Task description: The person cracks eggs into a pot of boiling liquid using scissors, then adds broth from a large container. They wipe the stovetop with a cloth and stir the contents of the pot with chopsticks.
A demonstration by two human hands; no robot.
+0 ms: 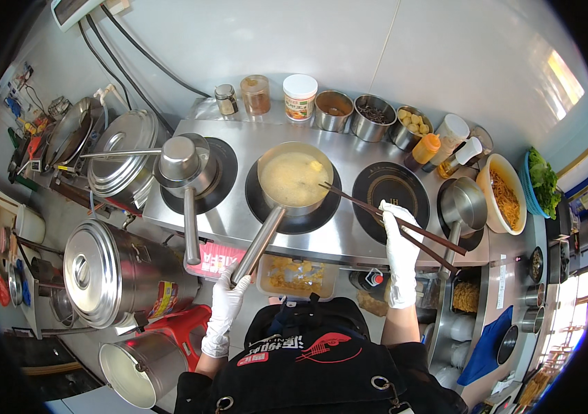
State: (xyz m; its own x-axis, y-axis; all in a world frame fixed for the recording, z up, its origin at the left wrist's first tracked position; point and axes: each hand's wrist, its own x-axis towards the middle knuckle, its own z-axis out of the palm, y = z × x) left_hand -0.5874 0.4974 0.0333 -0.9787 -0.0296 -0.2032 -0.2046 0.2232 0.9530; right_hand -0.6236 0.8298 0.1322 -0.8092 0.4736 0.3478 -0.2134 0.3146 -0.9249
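My white-gloved left hand (228,296) grips the long metal handle (259,245) of a saucepan (299,211). The pan sits on the middle round black hob, and a pale yellow, frothy liquid (292,178) fills much of it. A small yellow lump floats near the pan's right side. Long dark chopsticks (431,231) are held in my gloved right hand (401,248), above the hob (391,186) to the right. Their tips reach the pan's right rim; whether they touch the liquid I cannot tell.
A second saucepan (191,194) with a metal ladle (179,158) stands left. Along the wall are jars, metal pots with ingredients (374,118) and sauce bottles (426,149). A shredded-food bowl (503,194) and another saucepan (462,204) sit right. Large lidded pots (123,271) stand lower left.
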